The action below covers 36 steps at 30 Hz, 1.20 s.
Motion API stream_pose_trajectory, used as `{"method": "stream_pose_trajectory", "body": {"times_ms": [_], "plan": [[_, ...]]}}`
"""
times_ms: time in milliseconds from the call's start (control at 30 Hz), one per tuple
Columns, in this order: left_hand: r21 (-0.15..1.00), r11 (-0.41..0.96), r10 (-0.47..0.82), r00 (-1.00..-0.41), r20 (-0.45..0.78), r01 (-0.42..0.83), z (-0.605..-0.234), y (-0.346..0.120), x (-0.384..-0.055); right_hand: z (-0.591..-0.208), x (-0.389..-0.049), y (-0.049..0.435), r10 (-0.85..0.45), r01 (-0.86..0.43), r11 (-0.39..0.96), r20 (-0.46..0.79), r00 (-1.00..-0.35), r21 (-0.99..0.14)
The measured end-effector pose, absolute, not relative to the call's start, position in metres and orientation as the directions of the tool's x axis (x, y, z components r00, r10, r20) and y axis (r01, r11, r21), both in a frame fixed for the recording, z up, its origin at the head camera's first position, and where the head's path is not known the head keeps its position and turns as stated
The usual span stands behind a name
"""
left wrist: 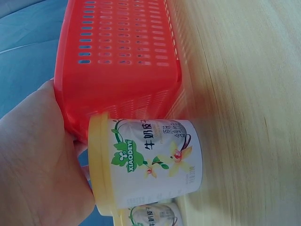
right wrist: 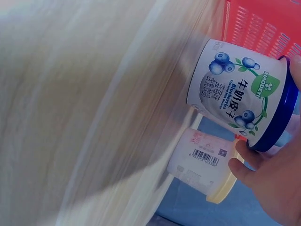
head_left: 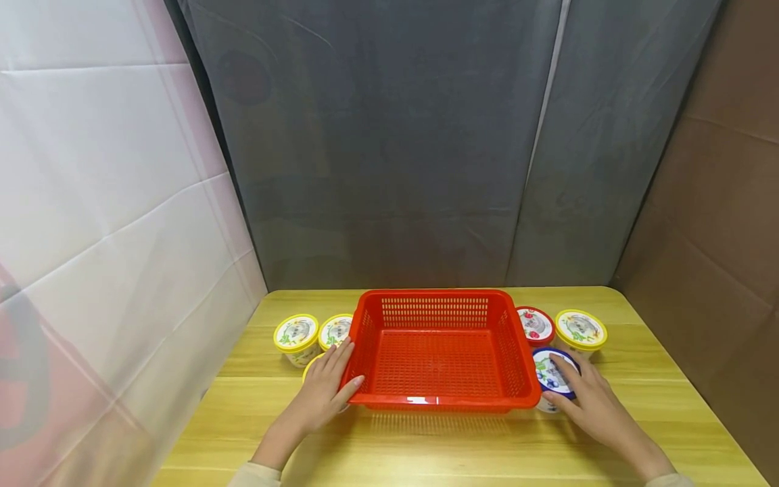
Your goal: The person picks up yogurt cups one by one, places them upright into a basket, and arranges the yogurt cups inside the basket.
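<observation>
A red plastic basket (head_left: 439, 402) stands between the two hands. My left hand (head_left: 316, 396) rests at its left rim, fingers fairly straight along the side and thumb over the front corner. Right below that hand, a yellow-lidded cup (left wrist: 150, 162) printed with flowers stands beside the basket wall; the hand partly covers it in the head view. At the basket's right side my right hand (head_left: 590, 402) grips a blue-lidded blueberry cup (right wrist: 235, 89) around its lid, thumb on the near side. Part of that lid is hidden by the fingers.
Two more yellow-lidded cups (head_left: 296, 336) stand behind my left hand. A red-lidded cup (head_left: 535, 326) and another yellow-lidded cup (head_left: 581, 329) stand behind my right hand. The wooden table (head_left: 414, 456) is bounded by a grey back panel (head_left: 377, 169) and side curtains.
</observation>
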<state>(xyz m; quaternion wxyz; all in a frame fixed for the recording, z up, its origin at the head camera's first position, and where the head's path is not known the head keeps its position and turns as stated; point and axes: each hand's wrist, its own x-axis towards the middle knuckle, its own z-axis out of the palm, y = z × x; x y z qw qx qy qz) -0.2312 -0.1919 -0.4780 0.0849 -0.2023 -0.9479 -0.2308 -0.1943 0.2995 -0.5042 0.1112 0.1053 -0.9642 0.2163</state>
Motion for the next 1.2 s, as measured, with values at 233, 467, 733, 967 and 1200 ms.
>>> {"method": "stream_pose_trajectory", "body": {"times_ms": [233, 467, 733, 967, 1200], "plan": [[0.408, 0.807, 0.348, -0.902, 0.257, 0.428, -0.477, -0.192, -0.231, -0.503, -0.192, 0.302, -0.151, -0.260, 0.888, 0.296, -0.943, -0.378], [0.406, 0.808, 0.348, -0.902, 0.257, 0.427, -0.477, -0.192, -0.231, -0.500, -0.192, 0.304, -0.152, -0.269, 0.889, 0.317, -0.936, -0.370], [0.409, 0.811, 0.344, -0.906, 0.245, 0.418, -0.476, -0.193, -0.231, -0.493, -0.192, 0.308, -0.155, -0.272, 0.890, 0.318, -0.935, -0.366], [0.411, 0.815, 0.341, -0.912, 0.228, 0.408, -0.473, -0.192, -0.230, -0.484, -0.190, 0.310, -0.152, -0.271, 0.890, 0.322, -0.934, -0.367], [0.413, 0.809, 0.339, -0.906, 0.252, 0.418, -0.472, -0.190, -0.227, -0.474, -0.191, 0.311, -0.139, -0.249, 0.893, 0.296, -0.945, -0.375]]}}
